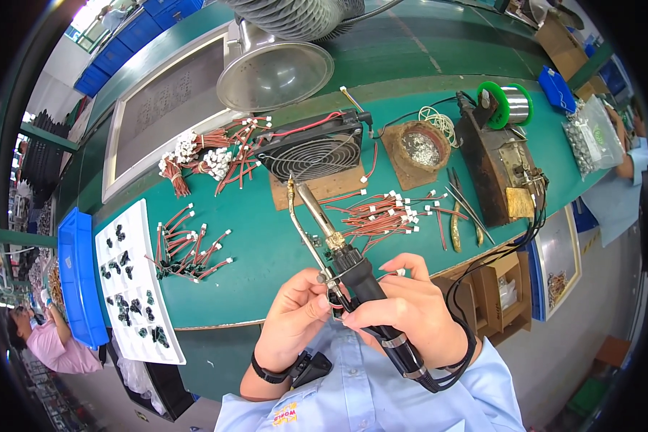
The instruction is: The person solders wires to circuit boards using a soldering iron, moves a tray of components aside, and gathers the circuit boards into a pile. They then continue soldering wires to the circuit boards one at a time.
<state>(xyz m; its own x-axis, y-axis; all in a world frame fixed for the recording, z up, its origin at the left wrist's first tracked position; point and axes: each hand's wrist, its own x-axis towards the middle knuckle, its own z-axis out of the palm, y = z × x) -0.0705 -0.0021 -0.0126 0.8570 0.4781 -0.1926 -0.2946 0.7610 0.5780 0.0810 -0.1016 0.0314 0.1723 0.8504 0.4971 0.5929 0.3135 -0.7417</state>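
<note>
My right hand [410, 309] grips the black handle of a soldering iron [353, 270], whose metal tip points up and away toward a small black fan [311, 153]. A thin curved metal tube runs alongside the iron. My left hand [295, 317] pinches a small part with red wire against the iron's handle, close to my right fingers. A loose heap of red wires with white connectors [381, 216] lies on the green table just beyond my hands.
A white tray [133, 284] of small black parts sits left, next to a blue bin [75, 277]. More wire bundles [209, 158] lie at the back left. A solder pot [419, 147], tweezers [455, 216], a solder spool [515, 104] and a fume hood [273, 72] stand behind. Other people work at both sides.
</note>
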